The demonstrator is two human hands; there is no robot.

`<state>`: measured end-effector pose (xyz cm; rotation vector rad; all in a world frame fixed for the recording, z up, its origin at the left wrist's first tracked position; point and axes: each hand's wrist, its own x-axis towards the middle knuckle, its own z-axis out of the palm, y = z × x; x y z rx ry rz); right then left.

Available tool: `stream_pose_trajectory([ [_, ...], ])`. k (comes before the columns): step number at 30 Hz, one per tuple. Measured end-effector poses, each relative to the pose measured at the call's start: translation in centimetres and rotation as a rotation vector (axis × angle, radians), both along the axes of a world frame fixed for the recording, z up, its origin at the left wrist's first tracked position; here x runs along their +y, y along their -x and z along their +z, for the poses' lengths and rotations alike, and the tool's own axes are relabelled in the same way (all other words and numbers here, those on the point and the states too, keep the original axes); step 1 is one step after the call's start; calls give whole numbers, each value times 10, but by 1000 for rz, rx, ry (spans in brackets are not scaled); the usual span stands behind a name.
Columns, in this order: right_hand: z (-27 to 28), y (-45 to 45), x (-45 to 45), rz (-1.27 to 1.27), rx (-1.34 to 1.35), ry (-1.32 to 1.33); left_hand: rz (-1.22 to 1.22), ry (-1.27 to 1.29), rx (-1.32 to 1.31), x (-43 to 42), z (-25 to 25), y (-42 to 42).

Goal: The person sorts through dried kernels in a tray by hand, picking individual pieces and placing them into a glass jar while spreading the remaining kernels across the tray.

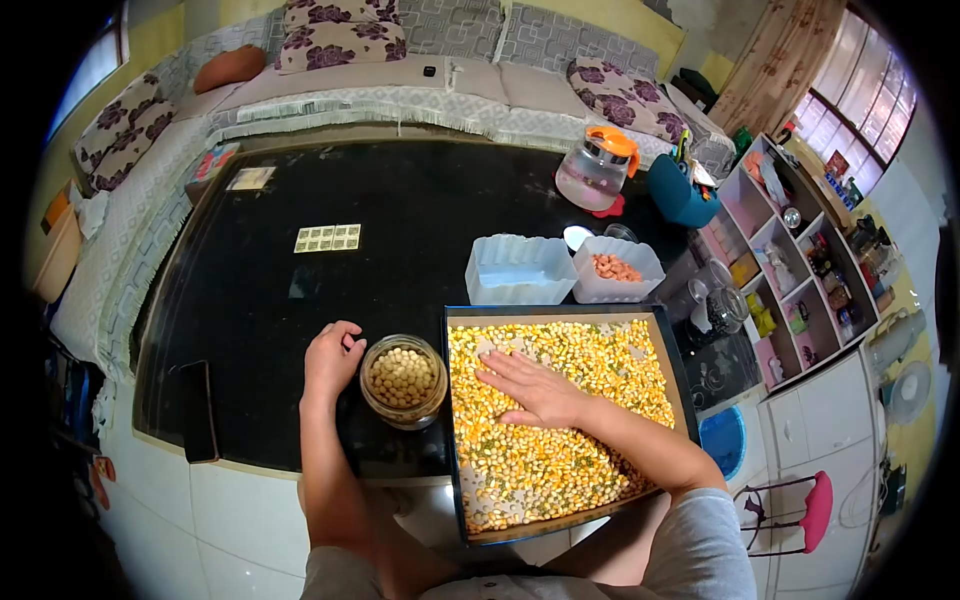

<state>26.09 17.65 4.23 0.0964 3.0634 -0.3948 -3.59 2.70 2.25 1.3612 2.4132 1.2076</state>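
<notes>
My right hand (535,390) lies flat with fingers spread on yellow corn kernels (600,370) mixed with small green beans. They cover much of a shallow cardboard tray (683,400) with dark outer sides, whose near end overhangs the table above my lap. My left hand (335,358) rests on the black table with its fingers curled in, and nothing shows in it. Just right of it stands an uncovered glass jar (404,418) of round, pale beans (403,376), close against the tray's left side.
Behind the tray are a translucent plastic container (520,290) and another (620,288) holding reddish nuts (614,267). Farther back stands an orange-lidded pitcher (592,175). A phone (198,412) lies at the table's left edge. A compartment shelf (800,290) and pink stool (817,512) are right.
</notes>
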Motion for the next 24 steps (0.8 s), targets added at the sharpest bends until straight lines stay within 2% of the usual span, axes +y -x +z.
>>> stream_pose_trajectory([
  [5,2,-28,-19,25,-10,-52,17,-7,7,0,0,0],
  [9,4,-39,-28,31,-11,8,10,0,-12,0,-2,-1],
  [11,4,-34,-24,-76,170,191,13,-4,-7,1,-3,1],
  [12,7,-27,-25,-213,276,190,6,-5,4,1,-4,1],
  [18,1,22,17,-396,517,124,-5,-5,22,0,-2,0],
  [22,-10,41,27,-357,503,-39,-8,2,20,1,-6,2],
  [24,-13,40,31,-372,487,-25,-11,-2,28,1,-6,2],
])
